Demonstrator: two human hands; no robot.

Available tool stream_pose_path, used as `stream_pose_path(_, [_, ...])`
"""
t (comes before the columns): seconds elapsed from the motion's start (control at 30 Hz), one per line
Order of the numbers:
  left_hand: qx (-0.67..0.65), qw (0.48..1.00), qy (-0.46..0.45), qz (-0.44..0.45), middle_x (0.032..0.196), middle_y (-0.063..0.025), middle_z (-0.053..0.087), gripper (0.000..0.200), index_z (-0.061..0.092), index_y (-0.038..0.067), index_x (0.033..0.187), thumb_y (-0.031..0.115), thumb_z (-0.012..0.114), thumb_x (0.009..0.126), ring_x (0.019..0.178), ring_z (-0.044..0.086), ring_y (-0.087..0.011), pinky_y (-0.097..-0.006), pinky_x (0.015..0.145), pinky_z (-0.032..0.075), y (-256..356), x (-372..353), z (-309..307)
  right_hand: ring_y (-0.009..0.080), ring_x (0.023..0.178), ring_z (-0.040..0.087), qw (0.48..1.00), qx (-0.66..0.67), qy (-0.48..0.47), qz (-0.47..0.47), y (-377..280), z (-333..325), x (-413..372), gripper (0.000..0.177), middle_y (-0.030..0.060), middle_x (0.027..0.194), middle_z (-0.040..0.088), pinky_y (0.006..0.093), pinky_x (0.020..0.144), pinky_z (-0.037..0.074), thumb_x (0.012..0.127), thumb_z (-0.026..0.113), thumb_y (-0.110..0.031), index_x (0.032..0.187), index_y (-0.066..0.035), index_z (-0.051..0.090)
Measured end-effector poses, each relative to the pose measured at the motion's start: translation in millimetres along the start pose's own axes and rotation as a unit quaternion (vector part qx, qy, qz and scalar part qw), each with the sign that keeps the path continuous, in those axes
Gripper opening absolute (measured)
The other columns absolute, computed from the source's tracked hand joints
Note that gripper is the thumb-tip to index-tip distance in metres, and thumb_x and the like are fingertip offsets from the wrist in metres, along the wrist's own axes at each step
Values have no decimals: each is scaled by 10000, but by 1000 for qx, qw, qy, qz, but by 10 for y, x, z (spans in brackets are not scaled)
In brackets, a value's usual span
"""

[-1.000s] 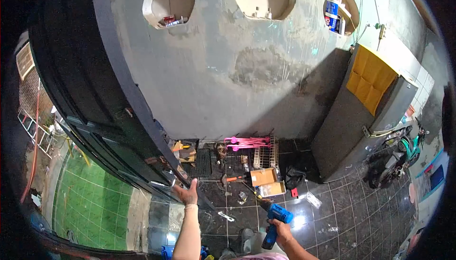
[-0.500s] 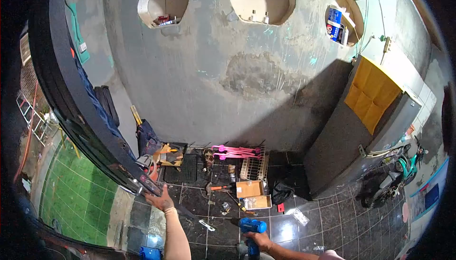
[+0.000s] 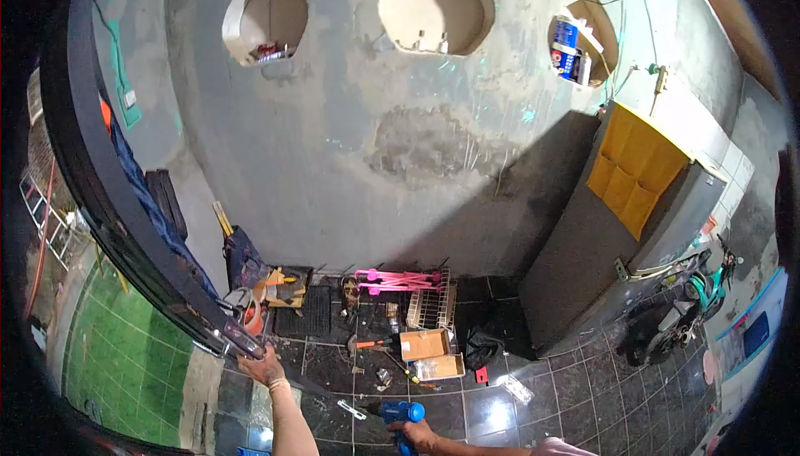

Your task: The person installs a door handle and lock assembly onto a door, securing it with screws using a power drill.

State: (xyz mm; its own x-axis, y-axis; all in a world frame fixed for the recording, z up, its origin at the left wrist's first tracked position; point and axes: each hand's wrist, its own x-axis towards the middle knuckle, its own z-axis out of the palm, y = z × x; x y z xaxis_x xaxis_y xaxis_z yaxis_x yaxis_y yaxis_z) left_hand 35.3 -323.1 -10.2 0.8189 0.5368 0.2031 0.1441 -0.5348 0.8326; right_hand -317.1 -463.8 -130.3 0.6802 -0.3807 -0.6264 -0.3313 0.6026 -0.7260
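My left hand (image 3: 264, 368) is at the lower end of the tall dark door (image 3: 125, 214), its thumb and fingers around the edge beside a metal latch (image 3: 242, 339). Part of its fingers is hard to make out. In my right hand (image 3: 417, 436) is a blue cordless drill (image 3: 403, 412), held by its handle with the nose pointing left. A small white metal strip (image 3: 352, 409) lies on the dark tiles just left of the drill's nose.
Open cardboard boxes (image 3: 425, 345), a hammer (image 3: 371, 343), a wire rack (image 3: 432, 306) and pink folded bars (image 3: 396, 280) lie by the wall. At right stand a grey fridge (image 3: 575, 264) and a teal bicycle (image 3: 700, 289). Green tiles (image 3: 125, 356) lie beyond the door.
The drill has moved left with my right hand, nearer the white strip. My left hand stays at the door's edge. The whole view has shifted slightly.
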Motion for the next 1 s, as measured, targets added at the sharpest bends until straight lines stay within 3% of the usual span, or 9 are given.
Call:
stream_pose_path(0.27, [98, 923, -364, -72, 1475, -293, 371, 1031, 260, -42, 1488, 396, 781, 714, 1371, 364, -415, -439, 1132, 319, -118, -1114, -615, 182, 716, 657, 988, 120, -98, 1, -1805, -277, -1114, 325, 69, 955, 670, 324, 626, 550, 852, 708, -118, 1154, -52, 609])
stream_pose_path(0.33, [14, 883, -469, 28, 1066, -183, 661, 716, 583, -17, 1237, 369, 811, 678, 1010, 622, -317, -375, 933, 466, -338, -1802, -657, 173, 716, 663, 988, 85, -121, -39, -2250, -624, -1233, 361, 67, 964, 669, 321, 618, 552, 858, 717, -144, 1184, -59, 587])
stream_pose_path(0.4, [-3, 800, -578, -160, 815, -61, 623, 337, 652, 38, 910, 315, 780, 767, 807, 603, -144, -292, 723, 479, 89, -2511, -779, 187, 724, 682, 986, 82, -136, -51, -2625, -1075, -1258, 362, 75, 959, 675, 317, 636, 567, 869, 698, -139, 1195, -37, 578])
stream_pose_path(0.43, [-55, 705, -698, -115, 1573, -72, 234, 857, 378, 147, 1460, 521, 764, 793, 1346, 417, -267, -458, 958, 497, -1080, -2687, 54, 186, 726, 683, 983, 93, -143, -66, -2646, -1364, -1089, 362, 74, 960, 674, 315, 643, 566, 870, 697, -139, 1196, -37, 578])
stream_pose_path(0.5, [2, 761, -646, -58, 1388, -128, 503, 751, 451, 89, 1419, 502, 712, 848, 1285, 472, -294, -451, 956, 460, 225, -3479, -443, 194, 742, 686, 969, 144, -157, -127, -2978, -1729, -1223, 347, 77, 955, 675, 320, 666, 563, 872, 697, -136, 1185, -37, 587])
stream_pose_path(0.6, [-52, 714, -697, 44, 1344, -169, 537, 721, 517, 7, 1357, 491, 705, 857, 1270, 491, -338, -413, 1002, 436, 1225, -4179, -432, 206, 773, 687, 968, 127, -144, -161, -3301, -2378, -1233, 352, 92, 992, 682, 340, 738, 559, 873, 694, -139, 1189, -17, 598])
stream_pose_path(0.63, [-101, 715, -687, 79, 797, -28, 600, 267, 645, 53, 886, 297, 740, 834, 781, 557, -103, -274, 693, 460, 1268, -4314, -218, 210, 782, 687, 965, 137, -136, -177, -3441, -2519, -1330, 362, 106, 971, 692, 346, 750, 555, 871, 690, -145, 1195, -9, 602])
stream_pose_path(0.77, [-154, 609, -773, 89, 1033, -32, 659, 365, 652, 24, 1123, 317, 692, 908, 974, 588, -123, -279, 868, 473, 2300, -4511, -240, 202, 784, 650, 964, 197, -57, -172, -3655, -3057, -1460, 242, 80, 846, 690, 343, 754, 518, 837, 707, -199, 1002, -26, 667])
stream_pose_path(1.0, [-187, 539, -819, 69, 1026, -78, 672, 293, 605, -10, 1152, 207, 619, 955, 953, 631, -127, -266, 850, 501, 3188, -4562, 374, 223, 795, 641, 871, 287, 170, -361, -3997, -3813, -1892, 618, 112, 1027, 650, 382, 731, 561, 737, 721, -240, 1286, -41, 519])
